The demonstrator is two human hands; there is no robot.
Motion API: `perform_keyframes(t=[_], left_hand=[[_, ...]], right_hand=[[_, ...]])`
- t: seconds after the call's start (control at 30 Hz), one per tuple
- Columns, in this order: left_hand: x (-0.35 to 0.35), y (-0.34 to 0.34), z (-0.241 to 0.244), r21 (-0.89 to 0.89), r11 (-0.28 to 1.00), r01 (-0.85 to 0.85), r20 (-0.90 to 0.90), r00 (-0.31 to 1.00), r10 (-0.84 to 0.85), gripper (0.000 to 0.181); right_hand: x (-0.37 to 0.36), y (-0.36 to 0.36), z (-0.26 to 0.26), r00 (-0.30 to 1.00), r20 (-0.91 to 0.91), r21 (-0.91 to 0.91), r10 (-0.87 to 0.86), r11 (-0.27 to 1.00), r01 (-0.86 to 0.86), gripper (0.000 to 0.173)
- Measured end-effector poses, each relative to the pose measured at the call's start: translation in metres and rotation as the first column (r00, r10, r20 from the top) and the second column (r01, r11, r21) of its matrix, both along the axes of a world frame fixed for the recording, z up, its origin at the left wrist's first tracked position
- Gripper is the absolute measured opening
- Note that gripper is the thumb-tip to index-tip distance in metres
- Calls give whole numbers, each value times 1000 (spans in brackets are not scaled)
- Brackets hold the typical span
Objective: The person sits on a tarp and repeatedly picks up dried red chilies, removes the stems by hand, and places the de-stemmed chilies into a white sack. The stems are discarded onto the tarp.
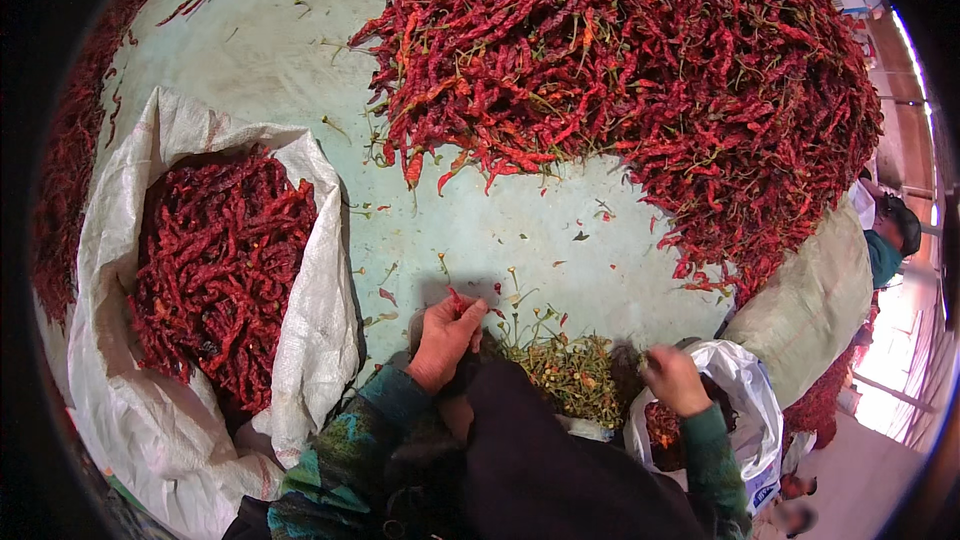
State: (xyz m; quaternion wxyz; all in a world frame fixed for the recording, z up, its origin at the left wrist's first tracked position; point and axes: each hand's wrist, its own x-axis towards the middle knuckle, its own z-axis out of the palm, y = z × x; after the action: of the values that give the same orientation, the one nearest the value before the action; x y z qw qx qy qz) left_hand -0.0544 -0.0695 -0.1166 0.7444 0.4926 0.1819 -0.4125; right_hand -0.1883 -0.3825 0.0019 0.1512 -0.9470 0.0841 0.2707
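My left hand [450, 330] pinches a dried red chili pepper [456, 300] between thumb and fingertips, above the pale green surface [480, 225]. Blurred, my right hand [675, 377] is over the rim of a white plastic bag [757, 375] holding red chili pieces [664, 427]; whether it grips anything cannot be told. Between my hands, close to my body, lies a heap of green chili stems [574, 375]. A large mound of dried red chilies [600, 52] spreads beyond them.
An open white woven sack [97, 315] full of dried red chilies [225, 270] stands at the left. A filled pale sack [810, 307] lies at the right, with people [889, 232] beyond it. More chilies [64, 180] line the far left edge. Loose stems and fragments dot the surface.
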Motion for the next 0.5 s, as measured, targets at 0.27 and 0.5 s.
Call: perform_keyframes(t=[0.27,0.5], left_hand=[[-8,7,6,14,1000,16,61,998,-17,17],[-6,10,9,38,993,-112,-57,992,114,16]], right_hand=[[245,88,-118,720,693,26,34,997,-72,33],[200,116,-119,910,409,96,-69,995,32,23]])
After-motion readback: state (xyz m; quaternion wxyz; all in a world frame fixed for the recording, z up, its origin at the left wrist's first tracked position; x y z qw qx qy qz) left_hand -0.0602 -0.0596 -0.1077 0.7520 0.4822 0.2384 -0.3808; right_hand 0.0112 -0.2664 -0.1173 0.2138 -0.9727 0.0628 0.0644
